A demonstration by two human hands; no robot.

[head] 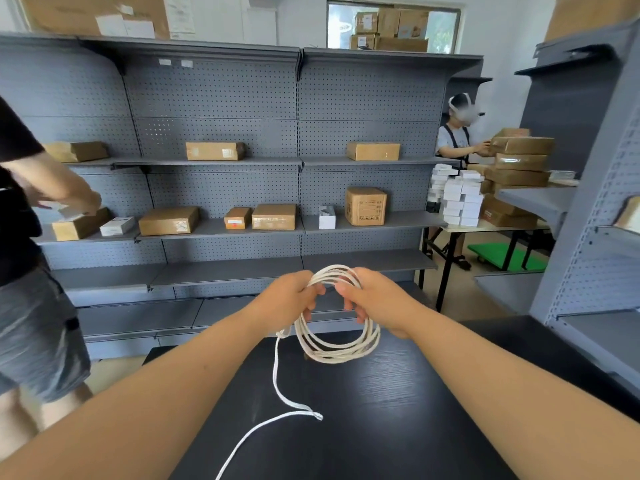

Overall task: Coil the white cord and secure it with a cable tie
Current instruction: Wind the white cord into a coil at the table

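The white cord (pixel 341 349) hangs as a coil of several loops above the far end of the black table (pixel 398 410). My left hand (pixel 289 296) grips the coil's upper left side. My right hand (pixel 375 299) grips its upper right side, fingers curled round the strands. A loose tail drops from the coil's left side, kinks on the tabletop and runs off toward the near edge. No cable tie is in sight.
Grey pegboard shelving (pixel 221 188) with cardboard boxes stands behind the table. A person in dark clothes (pixel 31 271) stands at the left, reaching to a shelf. Another person (pixel 457 140) handles boxes at a far table. A grey shelf unit (pixel 588 237) stands close on the right.
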